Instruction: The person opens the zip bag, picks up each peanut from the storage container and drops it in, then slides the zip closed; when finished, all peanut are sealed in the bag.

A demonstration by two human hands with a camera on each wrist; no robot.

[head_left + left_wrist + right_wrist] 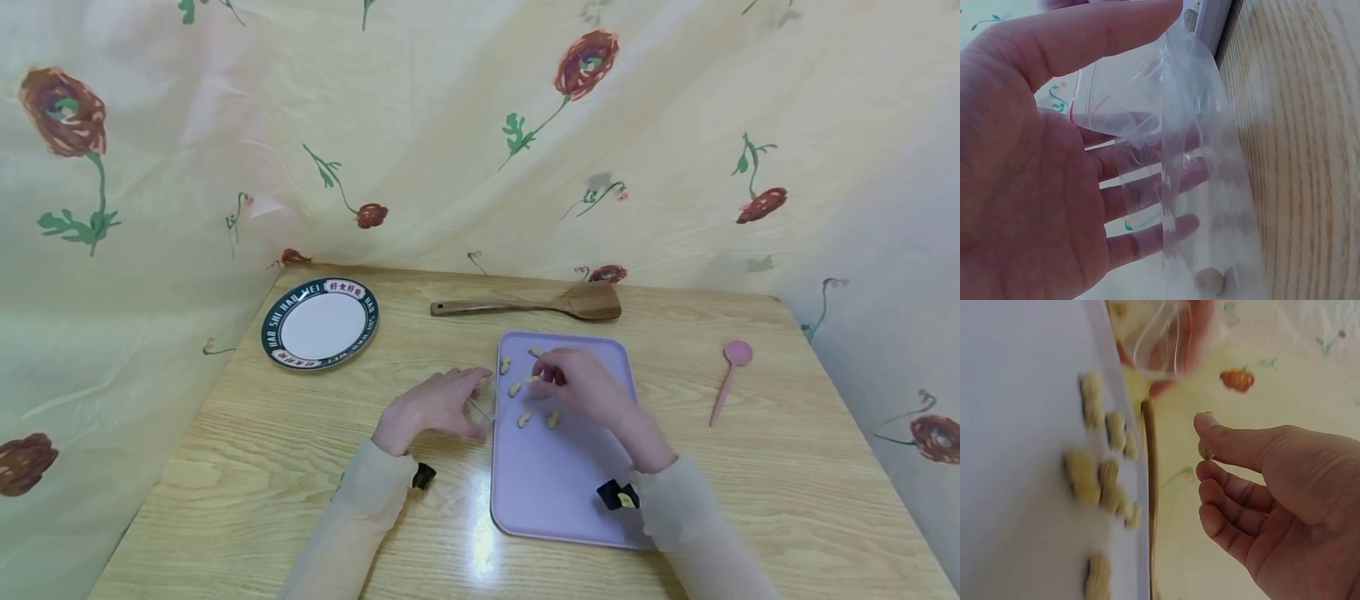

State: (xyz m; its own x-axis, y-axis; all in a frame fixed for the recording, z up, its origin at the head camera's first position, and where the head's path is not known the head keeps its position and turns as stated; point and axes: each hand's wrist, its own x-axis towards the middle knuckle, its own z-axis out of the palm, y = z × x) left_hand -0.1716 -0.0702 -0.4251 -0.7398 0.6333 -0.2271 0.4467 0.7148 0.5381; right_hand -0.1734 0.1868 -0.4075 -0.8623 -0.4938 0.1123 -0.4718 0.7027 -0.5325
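On the left side of the purple tray [562, 492], my left hand [435, 407] holds a clear plastic zip bag [1232, 206], its thumb at the mouth and its fingers spread along the film. Low in the bag lies a peanut [1210, 282]. Over the upper part of the tray, my right hand [588, 385] pinches a peanut [1204, 450] between thumb and fingertip, raised off the tray in the right wrist view. Several unshelled peanuts [1092, 400] are scattered on the tray near both hands.
A dark-rimmed white plate [322, 323] stands at the back left. Behind the tray lies a wooden spatula [588, 302], and to its right a pink spoon [737, 353]. A flower-patterned cloth [442, 142] hangs along the table's back edge.
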